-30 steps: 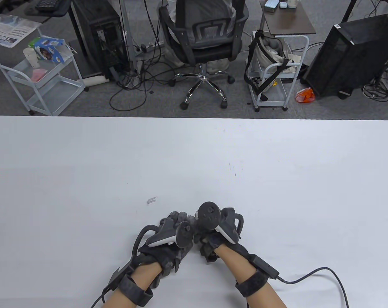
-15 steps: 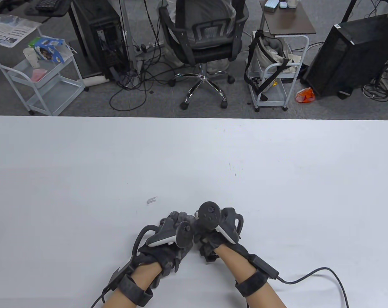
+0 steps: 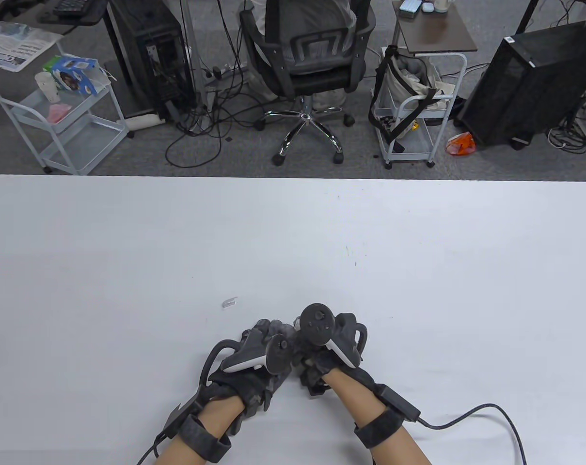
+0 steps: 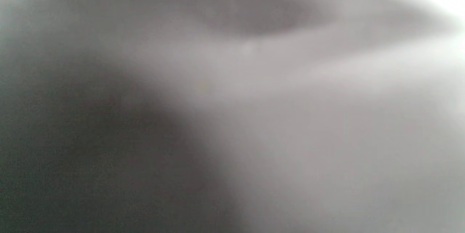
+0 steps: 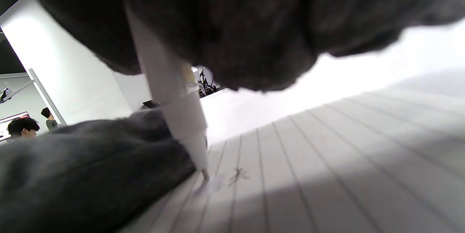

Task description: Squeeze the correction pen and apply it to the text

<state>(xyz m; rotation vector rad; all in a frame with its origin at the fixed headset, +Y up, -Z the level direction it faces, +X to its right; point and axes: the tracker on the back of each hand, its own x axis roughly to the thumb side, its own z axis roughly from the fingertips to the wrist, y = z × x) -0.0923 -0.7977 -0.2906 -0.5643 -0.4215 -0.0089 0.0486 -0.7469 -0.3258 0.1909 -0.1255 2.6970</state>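
My right hand (image 3: 308, 356) grips a white correction pen (image 5: 170, 98) and holds it nearly upright. The pen's tip (image 5: 205, 175) touches a sheet of lined paper (image 5: 327, 153), on a pale wet smear (image 5: 212, 187) just left of a small dark written mark (image 5: 238, 175). My left hand (image 3: 268, 339) lies right beside the right hand, and its glove (image 5: 83, 167) rests on the paper next to the pen tip. In the table view both hands hide the pen. The left wrist view is a grey blur.
A small clear cap (image 3: 229, 302) lies on the white table (image 3: 128, 252), just beyond and left of my left hand. A black cable (image 3: 486, 410) trails from my right wrist across the table's lower right.
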